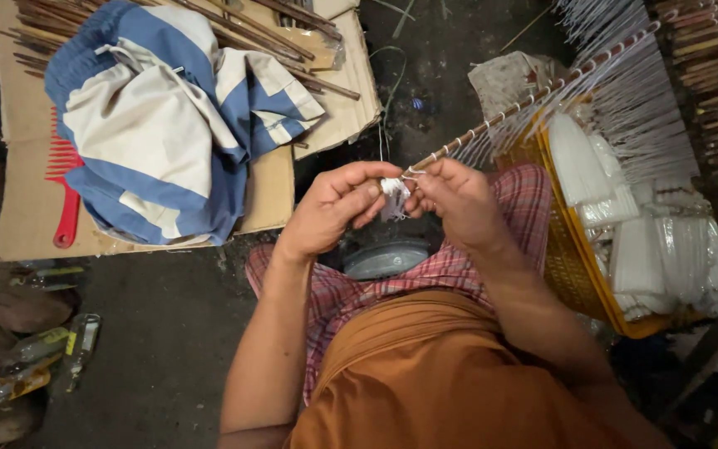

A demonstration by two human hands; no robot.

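A: What are the hands doing?

B: Both meet in front of the chest. The left hand (334,209) is curled nearly closed, thumb and fingers pinching a small knot of white thread (393,193). The right hand (457,202) is also mostly closed, fingertips on the same knot and on the near end of a long thin brown stick strung with white threads (533,100).

A: Where does that stick run?

B: From the fingers up and to the right, over a yellow woven plastic basket (565,258) filled with bundles of white thread (637,249).

A: How far along does the work look?

B: I'd judge well along on this stick: thread loops hang from most of its visible length, and the hands are at its very end. More plain brown sticks (292,33) lie on the flattened brown cardboard (22,166), so there seems more left.

A: Anything else nearby?

B: A crumpled blue-and-cream striped cloth (159,125) and a red plastic comb (64,187) on the cardboard.
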